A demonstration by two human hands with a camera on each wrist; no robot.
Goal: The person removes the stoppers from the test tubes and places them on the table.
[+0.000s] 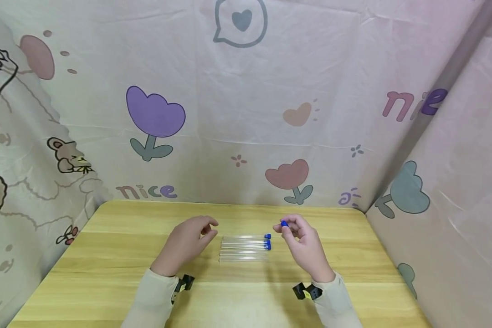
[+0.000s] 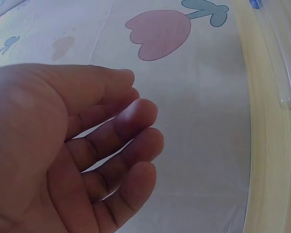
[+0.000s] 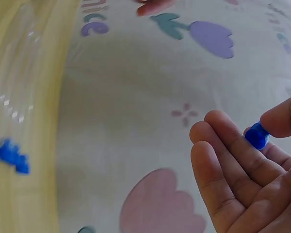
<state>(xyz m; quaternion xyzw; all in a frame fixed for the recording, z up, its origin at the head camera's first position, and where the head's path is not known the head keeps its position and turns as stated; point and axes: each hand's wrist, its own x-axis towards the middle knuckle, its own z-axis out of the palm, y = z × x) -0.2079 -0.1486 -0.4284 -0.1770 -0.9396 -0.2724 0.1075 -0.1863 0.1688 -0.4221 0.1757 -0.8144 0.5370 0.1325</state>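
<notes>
My right hand (image 1: 305, 248) pinches a small blue cap (image 3: 256, 137) between thumb and index finger, above the table, with the other fingers spread and lightly bent in the right wrist view. Several clear test tubes (image 1: 246, 245) lie side by side between the two hands. Blue caps (image 1: 267, 245) sit on the right ends of the farther tubes, while the nearer ones show bare right ends. Just left of the tubes, my left hand (image 1: 184, 241) hovers with loosely curled fingers and nothing in them. Its palm and fingers (image 2: 136, 121) show in the left wrist view.
The wood-grain table (image 1: 106, 255) ends at a printed cloth backdrop (image 1: 229, 114) behind it. More cloth hangs along the left and right sides. Each wrist wears a small black camera (image 1: 307, 291) over a light sleeve.
</notes>
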